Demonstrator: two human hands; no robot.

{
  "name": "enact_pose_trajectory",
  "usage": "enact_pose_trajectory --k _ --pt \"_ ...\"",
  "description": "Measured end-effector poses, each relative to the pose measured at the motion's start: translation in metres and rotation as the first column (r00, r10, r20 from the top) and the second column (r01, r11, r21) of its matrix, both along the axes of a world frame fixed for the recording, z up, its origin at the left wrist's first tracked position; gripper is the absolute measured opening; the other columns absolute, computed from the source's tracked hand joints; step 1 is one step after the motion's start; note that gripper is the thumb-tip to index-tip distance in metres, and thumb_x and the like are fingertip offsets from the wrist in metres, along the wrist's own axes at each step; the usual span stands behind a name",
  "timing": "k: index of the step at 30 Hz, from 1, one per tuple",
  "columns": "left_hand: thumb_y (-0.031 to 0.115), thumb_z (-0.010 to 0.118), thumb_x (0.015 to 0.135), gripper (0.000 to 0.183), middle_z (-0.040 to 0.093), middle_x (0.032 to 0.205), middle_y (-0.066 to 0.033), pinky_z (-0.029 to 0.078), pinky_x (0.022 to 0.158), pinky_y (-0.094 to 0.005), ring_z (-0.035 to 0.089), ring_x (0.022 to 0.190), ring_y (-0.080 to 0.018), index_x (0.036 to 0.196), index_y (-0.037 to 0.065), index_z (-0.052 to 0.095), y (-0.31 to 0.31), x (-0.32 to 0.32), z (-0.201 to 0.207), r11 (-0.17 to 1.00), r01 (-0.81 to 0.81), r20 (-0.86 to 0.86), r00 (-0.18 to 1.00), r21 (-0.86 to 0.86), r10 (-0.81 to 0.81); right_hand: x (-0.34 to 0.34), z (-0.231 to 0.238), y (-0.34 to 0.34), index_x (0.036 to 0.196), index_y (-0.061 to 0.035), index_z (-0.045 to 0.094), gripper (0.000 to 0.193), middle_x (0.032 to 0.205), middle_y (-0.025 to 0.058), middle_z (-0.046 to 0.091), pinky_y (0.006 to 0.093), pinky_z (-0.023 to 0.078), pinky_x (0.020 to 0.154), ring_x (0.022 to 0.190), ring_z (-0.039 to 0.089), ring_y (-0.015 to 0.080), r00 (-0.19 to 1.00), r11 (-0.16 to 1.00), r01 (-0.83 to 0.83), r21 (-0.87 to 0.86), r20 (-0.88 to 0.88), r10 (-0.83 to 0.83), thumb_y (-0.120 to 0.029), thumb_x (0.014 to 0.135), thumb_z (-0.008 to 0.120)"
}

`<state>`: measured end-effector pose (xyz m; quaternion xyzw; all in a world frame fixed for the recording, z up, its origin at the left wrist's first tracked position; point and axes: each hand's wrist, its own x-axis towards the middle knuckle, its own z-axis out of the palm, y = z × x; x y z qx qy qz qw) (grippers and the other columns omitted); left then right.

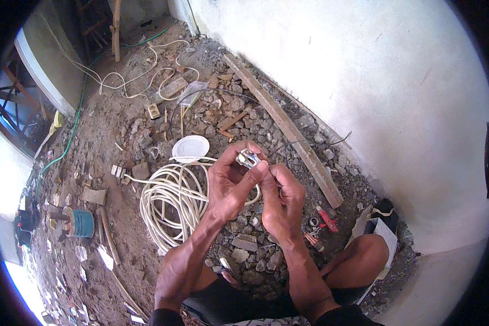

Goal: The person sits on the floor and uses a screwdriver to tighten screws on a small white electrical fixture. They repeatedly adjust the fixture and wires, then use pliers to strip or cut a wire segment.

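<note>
White-and-metal piece (248, 158) is up in the air over the rubble (244, 243), gripped between the thumb and fingers of the left hand (229, 187). Right hand (283, 198) has its fingers bunched up just beside the left thumb, but honestly I can't tell if they're pinching an edge of the piece, something tiny, or nothing.

For fiddly work like this, I'd make the left hand the vise and let the right do the small moves. Don't squeeze hard: it looks like thin metal, so I'd guess it could bend. Tip the open side toward your face so your thumb isn't covering what you're working on. Elbows on your knees would steady things too.

Main risk imo is dropping a small part, since it'd vanish among those stones. Working over the white disc (190, 148) lying by the coiled cable (148, 205) might save you some hunting. And the red tool (327, 220) is down on the right, handy if bare fingers don't cut it.
</note>
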<state>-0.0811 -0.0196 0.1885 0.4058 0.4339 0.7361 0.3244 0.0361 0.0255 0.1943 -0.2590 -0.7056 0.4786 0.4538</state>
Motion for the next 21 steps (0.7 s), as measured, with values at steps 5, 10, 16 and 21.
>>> enact_pose_trajectory --k 5,10,16,21 --pt "0.005 0.059 0.099 0.025 0.066 0.116 -0.0120 0.046 0.099 -0.0351 0.060 0.113 -0.0179 0.124 0.002 0.058 -0.001 -0.003 0.004 0.981 0.159 0.265 0.947 0.108 -0.183 0.000 0.006 -0.002 0.085 -0.0027 0.057 0.015 0.062 0.0104 0.053 0.0369 0.038 0.049 0.052 0.052 0.0221 0.997 0.988 0.063 0.144 0.040 -0.069 -0.009 0.099 0.058" --pt "0.005 0.055 0.099 0.025 0.064 0.121 -0.0144 0.044 0.103 -0.0374 0.059 0.117 -0.0213 0.124 0.003 0.059 -0.002 -0.011 0.002 0.969 0.214 0.268 0.933 0.125 -0.241 0.003 0.011 -0.003 0.087 -0.0026 0.058 0.011 0.066 0.0125 0.057 0.0404 0.041 0.051 0.055 0.057 0.0315 0.994 0.968 0.032 0.248 0.094 -0.057 -0.007 0.097 0.060" --pt "-0.001 0.056 0.097 0.022 0.065 0.113 -0.0117 0.048 0.096 -0.0349 0.061 0.110 -0.0199 0.119 0.004 0.059 0.000 -0.012 -0.003 0.963 0.231 0.362 0.893 0.141 -0.267 0.003 0.010 0.000 0.087 -0.0026 0.057 0.011 0.066 0.0125 0.057 0.0404 0.041 0.051 0.055 0.058 0.0308 0.994 0.952 0.038 0.304 0.088 -0.068 -0.006 0.097 0.060" --pt "-0.004 0.054 0.096 0.024 0.064 0.110 -0.0111 0.051 0.091 -0.0322 0.062 0.105 -0.0184 0.118 0.004 0.059 0.000 -0.014 -0.002 0.957 0.251 0.432 0.854 0.147 -0.290 0.002 0.013 0.002 0.086 -0.0028 0.058 0.011 0.067 0.0124 0.058 0.0399 0.042 0.050 0.055 0.059 0.0294 0.992 0.948 0.019 0.319 0.112 -0.057 -0.007 0.096 0.061"
